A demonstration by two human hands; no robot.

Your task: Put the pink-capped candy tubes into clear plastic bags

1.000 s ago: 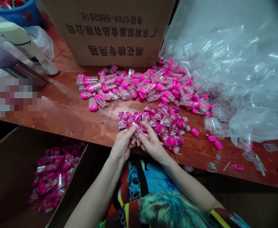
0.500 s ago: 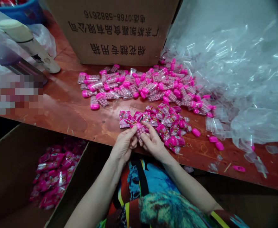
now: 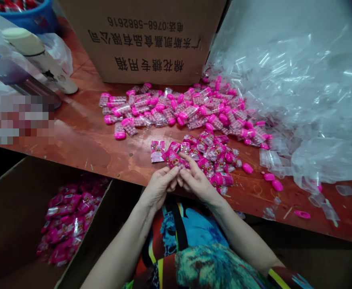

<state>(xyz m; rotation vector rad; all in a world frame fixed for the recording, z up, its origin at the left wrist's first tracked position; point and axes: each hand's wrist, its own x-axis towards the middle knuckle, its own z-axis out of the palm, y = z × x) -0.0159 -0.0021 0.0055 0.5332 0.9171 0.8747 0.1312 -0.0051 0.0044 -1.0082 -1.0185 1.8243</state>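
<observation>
At the table's front edge, my left hand [image 3: 161,182] and my right hand [image 3: 195,180] meet with thumbs and fingers closed on one pink printed candy packet [image 3: 172,158]. My fingers cover its lower end, where a little of the pale pink candy shows. Just behind my hands lies a small pile of similar pink packets [image 3: 219,152], with a flat packet [image 3: 158,151] at its left end. Farther back spreads a heap of clear candy bottles [image 3: 140,108] with bright pink caps and pink balls inside.
A large cardboard box [image 3: 154,44] stands behind the bottles. Clear plastic bags and empty bottles [image 3: 284,100] cover the right side, with loose pink caps [image 3: 277,185] nearby. An open carton [image 3: 85,228] below left holds pink packets [image 3: 67,224]. Drink flasks [image 3: 43,60] stand at left.
The packet in my hands has turned, so its printed face shows where the pink candy balls were visible. My left fingers have shifted lower and closer to my right hand.
</observation>
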